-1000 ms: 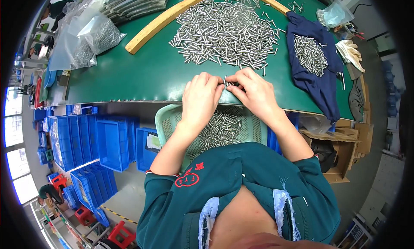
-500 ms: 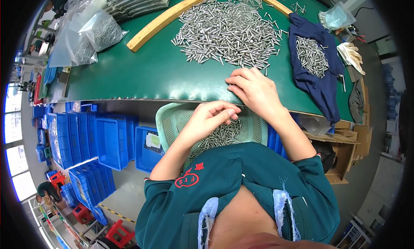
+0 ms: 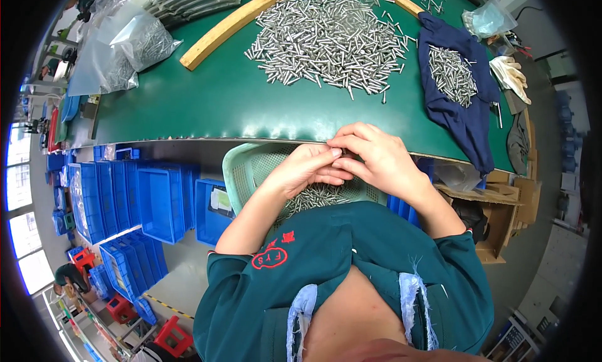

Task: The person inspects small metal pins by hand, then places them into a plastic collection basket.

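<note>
My left hand [image 3: 307, 169] and my right hand [image 3: 379, 158] meet at the table's near edge, over a light green plastic basket [image 3: 233, 169]. Both have their fingers curled, and the fingertips touch or nearly touch. Whatever lies between them is too small and hidden to name. Below the hands, small metal pins [image 3: 318, 196] lie in the basket, partly covered by my left hand. On the green table [image 3: 207, 105] spreads a large heap of loose silvery metal pins [image 3: 329, 42]. A smaller heap of pins [image 3: 450, 77] rests on a dark blue cloth [image 3: 444, 120] to the right.
A wooden strip [image 3: 226, 35] borders the heap on the left. Clear bags of parts [image 3: 135, 52] sit at the far left. White gloves [image 3: 511, 77] lie right of the cloth. Blue crates [image 3: 164, 202] stand below the table at left, and a cardboard box [image 3: 501, 230] at right.
My right hand has drawn back from the heap's near edge toward my left hand. The fingertips of both hands now come together above the basket.
</note>
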Motion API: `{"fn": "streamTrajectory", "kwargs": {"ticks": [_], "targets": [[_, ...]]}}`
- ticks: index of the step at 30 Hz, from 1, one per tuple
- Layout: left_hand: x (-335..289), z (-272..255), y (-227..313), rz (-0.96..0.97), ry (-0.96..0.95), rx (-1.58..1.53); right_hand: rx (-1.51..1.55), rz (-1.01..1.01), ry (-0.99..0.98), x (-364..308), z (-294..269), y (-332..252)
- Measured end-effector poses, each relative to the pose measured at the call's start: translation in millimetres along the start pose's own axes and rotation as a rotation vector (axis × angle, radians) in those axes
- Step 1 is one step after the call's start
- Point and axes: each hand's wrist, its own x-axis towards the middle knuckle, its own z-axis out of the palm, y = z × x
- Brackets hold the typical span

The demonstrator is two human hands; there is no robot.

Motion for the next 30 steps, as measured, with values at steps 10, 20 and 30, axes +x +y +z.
{"fn": "streamTrajectory", "kwargs": {"ticks": [10, 20, 30], "targets": [[-6.6, 18.3, 2.1, 0.118, 0.142, 0.270, 0.335, 0.168, -0.010, -0.6, -6.0, 6.1], [-18.5, 25.5, 21.5, 0.196, 0.154, 0.387, 0.550, 0.152, 0.009, 3.7, -1.3, 14.0], [-19.9, 23.5, 20.6, 0.252, 0.165, 0.458, 0.584, 0.188, 0.014, 6.9, -3.5, 10.3]]}}
